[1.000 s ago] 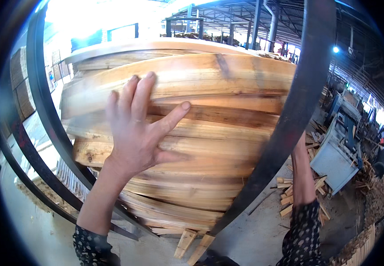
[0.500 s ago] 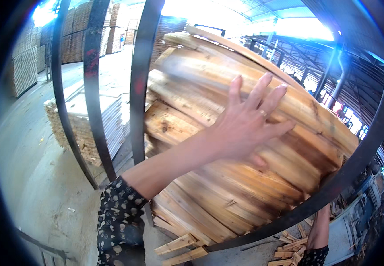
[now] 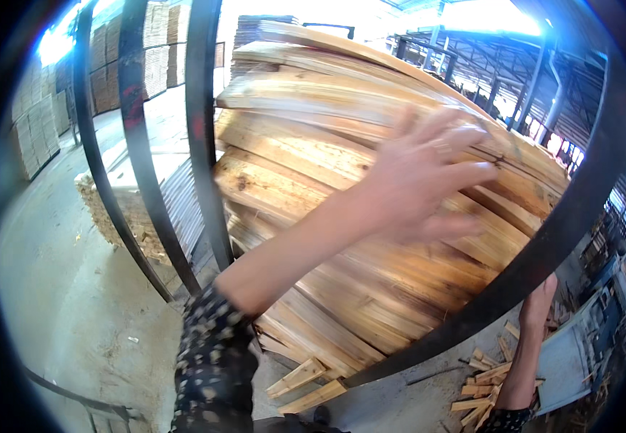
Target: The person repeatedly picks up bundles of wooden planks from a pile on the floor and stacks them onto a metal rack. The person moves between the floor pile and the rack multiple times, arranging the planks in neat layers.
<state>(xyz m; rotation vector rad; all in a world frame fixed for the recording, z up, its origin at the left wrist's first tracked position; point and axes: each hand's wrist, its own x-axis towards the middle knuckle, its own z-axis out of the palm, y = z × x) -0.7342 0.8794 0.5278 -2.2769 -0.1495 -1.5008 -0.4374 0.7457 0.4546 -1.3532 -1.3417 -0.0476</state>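
Note:
My left hand (image 3: 432, 177) reaches over a tall stack of wooden boards (image 3: 291, 155). Its fingers are spread and somewhat blurred, with nothing held in them; whether the palm touches the boards I cannot tell. At the lower right, my right hand (image 3: 539, 297) is raised beside the curved dark metal bar (image 3: 501, 292) that crosses in front of the stack. The fingers of that hand are mostly hidden, so their grip does not show. Both forearms wear dark patterned sleeves.
Dark upright metal posts (image 3: 201, 130) stand at the stack's left. Beyond them sits a lower pile of boards (image 3: 136, 227) on the concrete floor (image 3: 82, 310). Offcuts (image 3: 483, 386) lie scattered at the lower right, beside a pale blue machine (image 3: 569, 368). Tall lumber stacks (image 3: 35, 141) fill the back left.
My left hand has shifted right across the boards, its fingers now turned more to the right. My right hand has come further into view beside the bar. The whole view has shifted slightly.

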